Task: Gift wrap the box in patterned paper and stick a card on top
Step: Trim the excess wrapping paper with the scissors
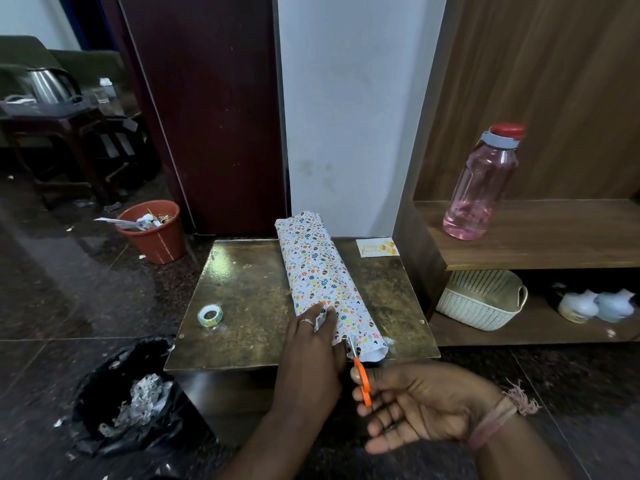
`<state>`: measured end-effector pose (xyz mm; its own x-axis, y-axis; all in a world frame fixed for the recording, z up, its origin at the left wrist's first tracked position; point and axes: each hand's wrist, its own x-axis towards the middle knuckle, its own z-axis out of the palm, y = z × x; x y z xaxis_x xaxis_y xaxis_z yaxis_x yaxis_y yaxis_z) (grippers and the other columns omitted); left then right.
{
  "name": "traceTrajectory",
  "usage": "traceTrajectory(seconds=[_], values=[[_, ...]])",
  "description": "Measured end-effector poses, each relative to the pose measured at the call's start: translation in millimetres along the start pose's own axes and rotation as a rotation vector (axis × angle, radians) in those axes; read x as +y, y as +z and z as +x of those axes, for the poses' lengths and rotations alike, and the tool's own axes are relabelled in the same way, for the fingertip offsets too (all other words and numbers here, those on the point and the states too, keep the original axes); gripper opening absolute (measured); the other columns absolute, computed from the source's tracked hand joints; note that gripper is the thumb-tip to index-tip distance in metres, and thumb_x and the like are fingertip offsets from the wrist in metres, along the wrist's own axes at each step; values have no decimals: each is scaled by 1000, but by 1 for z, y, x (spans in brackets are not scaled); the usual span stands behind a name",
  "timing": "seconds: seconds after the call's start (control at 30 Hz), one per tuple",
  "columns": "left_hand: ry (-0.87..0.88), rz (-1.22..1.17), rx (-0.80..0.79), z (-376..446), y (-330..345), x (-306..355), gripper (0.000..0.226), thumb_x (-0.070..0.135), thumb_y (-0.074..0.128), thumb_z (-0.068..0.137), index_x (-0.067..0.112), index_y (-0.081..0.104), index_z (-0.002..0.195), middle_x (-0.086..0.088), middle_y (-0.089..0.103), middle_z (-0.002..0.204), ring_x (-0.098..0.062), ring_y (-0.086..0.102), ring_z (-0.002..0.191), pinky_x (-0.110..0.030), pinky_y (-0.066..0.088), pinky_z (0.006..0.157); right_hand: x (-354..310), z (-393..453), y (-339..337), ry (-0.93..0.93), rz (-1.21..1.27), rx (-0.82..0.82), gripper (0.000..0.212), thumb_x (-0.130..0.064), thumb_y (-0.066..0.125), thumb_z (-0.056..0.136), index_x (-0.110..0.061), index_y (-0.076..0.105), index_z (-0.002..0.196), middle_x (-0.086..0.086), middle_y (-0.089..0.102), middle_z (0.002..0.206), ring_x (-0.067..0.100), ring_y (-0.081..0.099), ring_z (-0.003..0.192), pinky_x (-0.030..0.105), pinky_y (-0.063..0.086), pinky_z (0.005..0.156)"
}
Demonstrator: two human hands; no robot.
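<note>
A long bundle of white patterned paper (pixel 322 275) lies lengthwise on the small brown table (pixel 249 299); the box is hidden inside it. My left hand (pixel 311 344) presses flat on the near end of the paper. My right hand (pixel 415 407) holds orange-handled scissors (pixel 360 372), whose blades touch the near edge of the paper. A small white greeting card (pixel 376 248) lies at the table's far right corner. A roll of tape (pixel 210 315) sits on the table's left side.
A black bin bag (pixel 128 396) with paper scraps stands on the floor at the near left. An orange bucket (pixel 152 230) stands beyond the table. On the wooden shelf to the right are a pink bottle (pixel 481 188) and a white basket (pixel 481 299).
</note>
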<state>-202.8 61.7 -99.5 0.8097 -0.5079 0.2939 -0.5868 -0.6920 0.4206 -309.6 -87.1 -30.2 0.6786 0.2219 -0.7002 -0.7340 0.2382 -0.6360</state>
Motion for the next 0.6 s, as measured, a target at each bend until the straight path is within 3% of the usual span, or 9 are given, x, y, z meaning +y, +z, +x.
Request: traceTrajectory(seconds=[0.17, 0.4, 0.6], values=[[13, 16, 13, -1, -1, 1, 51, 20, 63, 88, 13, 62, 139, -12, 57, 144, -32, 53, 130, -37, 43, 109, -2, 7, 3, -18, 12, 4, 50, -33, 95, 63, -4, 70, 94, 15, 64, 87, 25, 66, 65, 51, 60, 81], [52, 47, -13, -5, 6, -3, 72, 12, 83, 69, 11, 62, 138, -11, 59, 141, -30, 57, 124, -36, 50, 103, -5, 8, 5, -13, 34, 54, 59, -32, 99, 53, -4, 69, 96, 15, 64, 83, 25, 65, 63, 50, 61, 78], [69, 41, 7, -7, 11, -3, 75, 5, 80, 67, 10, 59, 140, -13, 57, 143, -31, 54, 127, -38, 50, 106, -3, 9, 2, 13, 32, 61, 37, -27, 87, 74, -4, 67, 96, 15, 64, 83, 25, 65, 62, 49, 61, 77]])
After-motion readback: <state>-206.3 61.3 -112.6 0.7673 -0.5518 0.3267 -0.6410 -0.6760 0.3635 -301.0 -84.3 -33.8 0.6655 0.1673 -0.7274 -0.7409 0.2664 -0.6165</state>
